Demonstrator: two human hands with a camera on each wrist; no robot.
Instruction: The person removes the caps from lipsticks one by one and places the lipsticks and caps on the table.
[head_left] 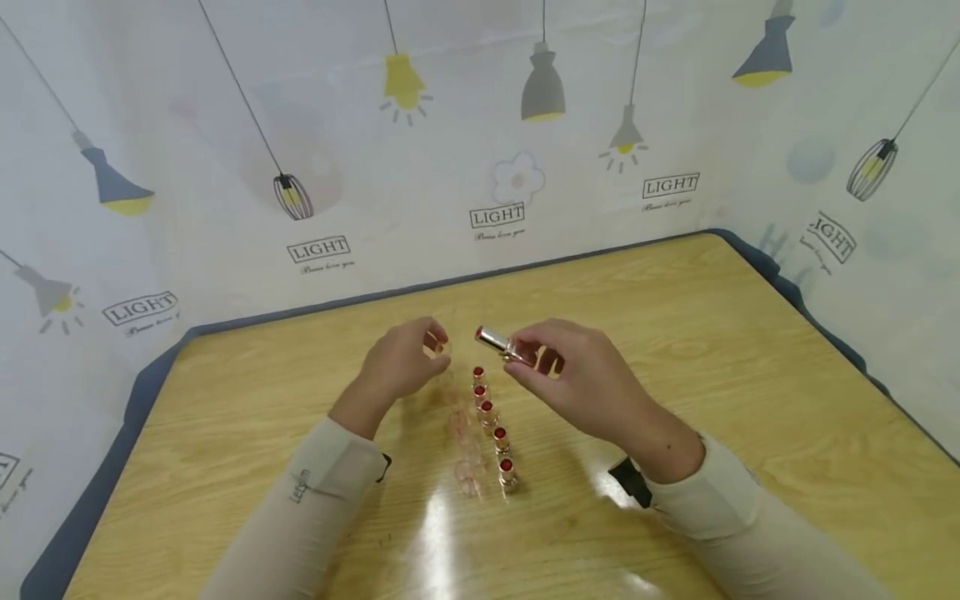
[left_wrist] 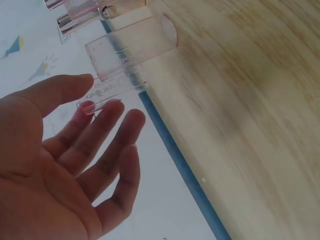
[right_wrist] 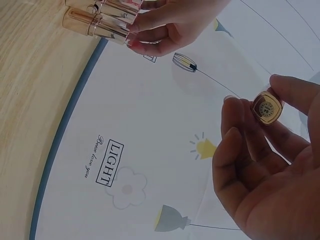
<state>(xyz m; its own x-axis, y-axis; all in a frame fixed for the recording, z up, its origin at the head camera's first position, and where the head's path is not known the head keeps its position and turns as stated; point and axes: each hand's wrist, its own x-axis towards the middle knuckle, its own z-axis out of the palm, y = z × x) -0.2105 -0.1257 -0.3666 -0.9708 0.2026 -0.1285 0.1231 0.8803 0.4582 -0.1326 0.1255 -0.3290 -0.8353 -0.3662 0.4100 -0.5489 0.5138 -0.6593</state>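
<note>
My right hand (head_left: 581, 379) pinches an uncapped lipstick (head_left: 493, 339) by its base. Its silver tube tilts up to the left with a red tip. The right wrist view shows the lipstick's gold base end (right_wrist: 267, 108) between thumb and fingers. My left hand (head_left: 401, 358), to the left, pinches a clear lipstick cap (left_wrist: 111, 96) between thumb and index finger, the other fingers loosely bent. Between and below my hands, a row of several uncapped lipsticks (head_left: 500, 437) stands upright with red tips. Clear pinkish caps (head_left: 467, 477) stand in a row just left of them.
The wooden table (head_left: 637, 283) has a dark blue edge along its back and sides. A white cloth (head_left: 420, 167) printed with hanging lamps rises behind it. Another clear cap (left_wrist: 132, 47) stands close by the left hand.
</note>
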